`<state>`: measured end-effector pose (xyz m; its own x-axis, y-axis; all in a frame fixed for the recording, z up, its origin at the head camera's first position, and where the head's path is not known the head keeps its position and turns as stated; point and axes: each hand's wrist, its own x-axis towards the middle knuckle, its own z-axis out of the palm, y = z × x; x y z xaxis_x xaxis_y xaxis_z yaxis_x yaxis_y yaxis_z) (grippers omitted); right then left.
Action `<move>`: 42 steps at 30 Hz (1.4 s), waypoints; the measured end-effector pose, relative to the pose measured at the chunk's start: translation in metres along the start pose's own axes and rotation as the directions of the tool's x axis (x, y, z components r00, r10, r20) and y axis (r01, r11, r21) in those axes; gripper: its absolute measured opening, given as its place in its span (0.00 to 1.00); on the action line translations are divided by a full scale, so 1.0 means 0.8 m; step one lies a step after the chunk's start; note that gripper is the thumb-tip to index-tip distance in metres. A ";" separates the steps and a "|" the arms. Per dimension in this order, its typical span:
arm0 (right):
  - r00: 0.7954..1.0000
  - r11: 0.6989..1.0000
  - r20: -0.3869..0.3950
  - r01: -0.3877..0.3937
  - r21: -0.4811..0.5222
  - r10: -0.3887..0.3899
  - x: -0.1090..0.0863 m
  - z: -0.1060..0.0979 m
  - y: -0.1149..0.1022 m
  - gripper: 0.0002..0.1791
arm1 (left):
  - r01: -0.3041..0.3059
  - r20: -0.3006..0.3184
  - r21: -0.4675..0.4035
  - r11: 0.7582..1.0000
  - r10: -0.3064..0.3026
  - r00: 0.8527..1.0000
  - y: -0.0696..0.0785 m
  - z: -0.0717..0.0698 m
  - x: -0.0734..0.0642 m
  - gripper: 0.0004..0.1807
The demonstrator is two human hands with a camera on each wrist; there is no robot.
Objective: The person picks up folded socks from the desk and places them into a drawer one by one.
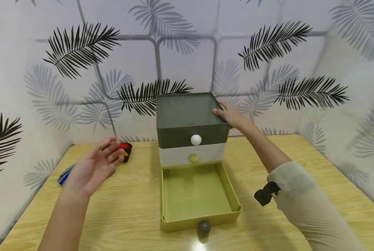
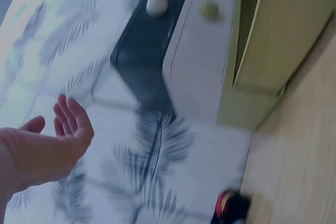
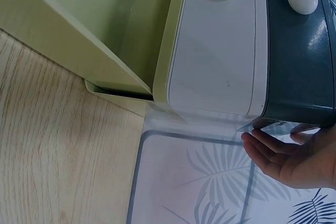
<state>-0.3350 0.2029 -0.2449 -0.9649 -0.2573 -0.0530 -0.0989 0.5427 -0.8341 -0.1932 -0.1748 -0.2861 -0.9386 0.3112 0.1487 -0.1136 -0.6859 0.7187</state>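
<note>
A small three-tier drawer unit stands on the table, its dark grey top tier (image 1: pixel 193 136) above a white middle drawer (image 1: pixel 174 157). The olive-green bottom drawer (image 1: pixel 193 195) is pulled out toward me, and its bare inside shows. My right hand (image 1: pixel 232 115) rests against the unit's right side near the top edge, thumb on top; in the right wrist view its fingers (image 3: pixel 262 153) lie lightly bent along the side wall. To the unit's left, my left hand (image 1: pixel 94 167) hovers with palm up and loosely bent fingers, holding nothing.
Behind my left hand are a red, yellow and black item (image 1: pixel 126 151) and a grey and blue item (image 1: pixel 64 174), partly hidden by it. Round knobs stick out from the drawers, including a dark one (image 1: pixel 204 227) in front. A leaf-patterned curtain (image 1: pixel 187 62) closes off the back.
</note>
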 end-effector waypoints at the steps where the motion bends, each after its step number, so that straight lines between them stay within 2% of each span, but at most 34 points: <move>1: 1.000 1.000 -0.001 0.001 0.000 -0.001 0.000 0.000 0.000 0.37 | -0.070 -0.042 0.044 0.997 0.072 0.997 0.009 -0.011 -0.002 0.11; 2: 1.000 1.000 -0.001 0.002 0.000 -0.002 0.000 -0.001 0.000 0.37 | -0.136 -0.096 0.092 0.986 0.145 0.985 0.016 -0.022 -0.004 0.09; 3: 1.000 1.000 -0.002 0.003 -0.001 -0.003 0.000 -0.001 -0.001 0.37 | -0.182 -0.162 0.159 0.970 0.207 0.965 0.023 -0.031 -0.007 0.07; 5: 1.000 1.000 -0.002 0.002 0.003 -0.002 0.000 -0.002 -0.002 0.37 | -0.225 -0.302 0.300 0.927 0.316 0.900 0.034 -0.050 -0.014 0.08; 6: 1.000 1.000 -0.002 0.003 0.003 -0.003 0.000 -0.002 -0.002 0.37 | -0.225 -0.364 0.343 0.912 0.349 0.864 0.038 -0.059 -0.017 0.11; 8: 1.000 1.000 -0.001 0.005 0.006 -0.005 0.000 -0.001 -0.003 0.37 | -0.185 -0.475 0.397 0.899 0.374 0.796 0.044 -0.076 -0.024 0.13; 10: 1.000 1.000 0.003 0.007 0.011 -0.007 0.001 0.000 -0.004 0.37 | -0.136 -0.561 0.423 0.896 0.377 0.737 0.048 -0.092 -0.028 0.11; 12: 1.000 1.000 0.011 0.012 0.007 -0.012 0.002 0.000 -0.004 0.37 | -0.066 -0.626 0.458 0.887 0.374 0.684 0.049 -0.108 -0.031 0.08; 13: 1.000 1.000 0.016 0.015 0.009 -0.015 0.001 0.000 -0.004 0.37 | -0.013 -0.653 0.487 0.873 0.374 0.658 0.049 -0.115 -0.032 0.06; 14: 1.000 1.000 0.019 0.016 0.011 -0.017 0.001 -0.001 -0.003 0.37 | 0.061 -0.669 0.531 0.845 0.373 0.643 0.048 -0.121 -0.032 0.05; 15: 1.000 1.000 0.019 0.017 0.015 -0.017 0.001 -0.001 -0.003 0.37 | 0.137 -0.673 0.578 0.804 0.375 0.637 0.046 -0.128 -0.032 0.05; 16: 1.000 1.000 0.018 0.017 0.014 -0.017 0.000 -0.002 -0.003 0.37 | 0.217 -0.669 0.627 0.748 0.375 0.642 0.045 -0.134 -0.032 0.07; 17: 1.000 1.000 0.017 0.017 0.013 -0.017 -0.001 -0.003 -0.003 0.37 | 0.295 -0.660 0.672 0.679 0.367 0.656 0.043 -0.140 -0.032 0.10; 18: 1.000 1.000 0.016 0.017 0.017 -0.017 -0.002 -0.004 -0.003 0.37 | 0.359 -0.646 0.710 0.607 0.355 0.676 0.040 -0.145 -0.032 0.14; 20: 1.000 1.000 0.013 0.009 0.024 -0.010 -0.004 -0.005 -0.003 0.37 | 0.450 -0.602 0.781 0.434 0.330 0.727 0.037 -0.155 -0.031 0.22; 22: 1.000 1.000 0.012 0.003 0.013 -0.003 -0.006 -0.005 -0.003 0.37 | 0.494 -0.586 0.803 0.333 0.288 0.758 0.033 -0.165 -0.031 0.30; 23: 1.000 1.000 0.014 0.000 0.013 -0.001 -0.007 -0.005 -0.003 0.37 | 0.518 -0.589 0.803 0.294 0.266 0.763 0.031 -0.169 -0.031 0.31; 25: 1.000 1.000 0.014 -0.005 0.006 0.005 -0.009 -0.004 -0.004 0.37 | 0.547 -0.594 0.802 0.238 0.233 0.770 0.026 -0.179 -0.031 0.33; 26: 1.000 1.000 0.012 -0.005 0.005 0.005 -0.009 -0.004 -0.003 0.37 | 0.554 -0.592 0.805 0.213 0.215 0.777 0.024 -0.184 -0.031 0.34; 27: 1.000 1.000 0.012 -0.004 0.008 0.004 -0.009 -0.004 -0.003 0.37 | 0.561 -0.594 0.804 0.199 0.196 0.780 0.021 -0.188 -0.031 0.35; 28: 1.000 1.000 0.012 -0.004 0.011 0.004 -0.009 -0.004 -0.003 0.37 | 0.561 -0.586 0.810 0.171 0.188 0.788 0.019 -0.192 -0.030 0.36; 31: 1.000 1.000 0.008 -0.003 0.011 0.003 -0.008 -0.003 -0.002 0.37 | 0.548 -0.547 0.835 0.056 0.201 0.813 0.011 -0.200 -0.028 0.36; 32: 1.000 1.000 0.008 -0.002 0.015 0.002 -0.007 -0.004 -0.002 0.37 | 0.549 -0.541 0.836 0.027 0.216 0.813 0.008 -0.201 -0.027 0.35; 33: 1.000 1.000 0.009 -0.003 0.014 0.003 -0.007 -0.004 -0.002 0.37 | 0.551 -0.537 0.834 0.004 0.235 0.810 0.005 -0.201 -0.026 0.35; 35: 1.000 1.000 0.010 -0.004 0.015 0.004 -0.006 -0.004 -0.002 0.37 | 0.571 -0.546 0.821 -0.012 0.278 0.791 0.000 -0.200 -0.024 0.33; 38: 1.000 1.000 0.013 -0.005 0.028 0.004 -0.005 -0.004 -0.002 0.37 | 0.602 -0.577 0.798 0.020 0.316 0.753 -0.005 -0.198 -0.021 0.32; 40: 1.000 0.999 0.013 -0.003 0.032 0.002 -0.005 -0.004 -0.001 0.37 | 0.598 -0.577 0.800 0.041 0.321 0.751 -0.006 -0.197 -0.020 0.32; 42: 1.000 0.999 0.012 0.000 0.037 0.000 -0.004 -0.004 -0.001 0.37 | 0.577 -0.563 0.815 0.054 0.308 0.767 -0.006 -0.197 -0.019 0.31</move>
<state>-0.3326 0.2058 -0.2425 -0.9619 -0.2669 -0.0596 -0.0895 0.5132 -0.8536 -0.2299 -0.2803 -0.3988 -0.9381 -0.3431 -0.0475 -0.2825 0.6788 0.6778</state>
